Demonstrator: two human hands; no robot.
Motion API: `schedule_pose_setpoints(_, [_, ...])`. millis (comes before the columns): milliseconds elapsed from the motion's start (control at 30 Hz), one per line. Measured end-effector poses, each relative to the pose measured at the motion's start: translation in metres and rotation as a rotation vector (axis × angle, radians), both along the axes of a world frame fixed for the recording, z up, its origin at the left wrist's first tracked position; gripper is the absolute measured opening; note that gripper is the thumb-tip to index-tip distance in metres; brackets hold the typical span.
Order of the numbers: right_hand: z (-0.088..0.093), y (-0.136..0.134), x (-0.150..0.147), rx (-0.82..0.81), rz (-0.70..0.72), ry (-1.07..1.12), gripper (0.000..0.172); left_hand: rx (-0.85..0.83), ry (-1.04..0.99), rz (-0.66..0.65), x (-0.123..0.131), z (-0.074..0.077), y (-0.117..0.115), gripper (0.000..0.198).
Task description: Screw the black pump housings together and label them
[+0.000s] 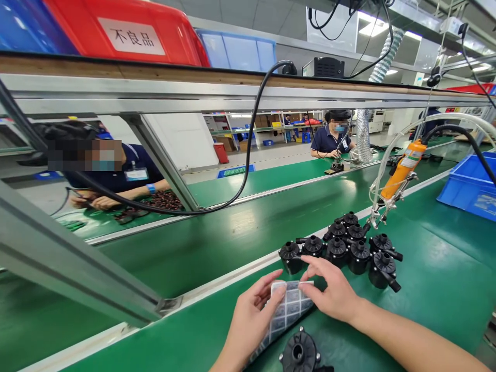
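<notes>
black pump [300, 361]; left hand [248, 316], right hand [336, 290]: grip pinching gridded sheet [291, 307]; red bin [124, 14] reads 不良品

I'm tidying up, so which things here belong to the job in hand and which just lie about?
Likely in the job:
gridded sheet, in the left hand, right hand at its top edge
black parts beyond the hands
single black part nearer

Seemingly just lying about:
orange tool, untouched
blue bin, right side
red bin, upper left

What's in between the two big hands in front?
A sheet with a grid of squares is between the left hand and the right hand, as the head view shows.
</notes>
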State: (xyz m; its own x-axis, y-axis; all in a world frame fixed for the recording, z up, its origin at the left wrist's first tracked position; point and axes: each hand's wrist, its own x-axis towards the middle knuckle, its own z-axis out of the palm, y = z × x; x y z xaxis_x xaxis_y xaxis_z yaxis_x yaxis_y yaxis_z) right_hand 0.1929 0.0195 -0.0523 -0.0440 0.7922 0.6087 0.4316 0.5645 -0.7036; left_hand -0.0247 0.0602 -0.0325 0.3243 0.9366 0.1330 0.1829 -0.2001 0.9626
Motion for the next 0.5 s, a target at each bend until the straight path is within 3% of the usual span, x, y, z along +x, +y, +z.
schedule_pose_setpoints(133, [-0.002, 0.002, -0.001, 0.064, -0.013, 0.0, 0.065, 0.002, 0.015, 0.057, -0.001, -0.001, 0.001, 0.041])
schedule_pose_setpoints(333, [0.005, 0.002, -0.005, 0.369, 0.032, -0.189, 0.057, 0.108, 0.056, 0.104, -0.001, -0.006, 0.002, 0.034])
schedule_pose_setpoints(500, [0.007, -0.006, -0.015, 0.103, 0.07, 0.172, 0.076, 0.235, 0.137, 0.037, 0.002, -0.004, -0.004, 0.026])
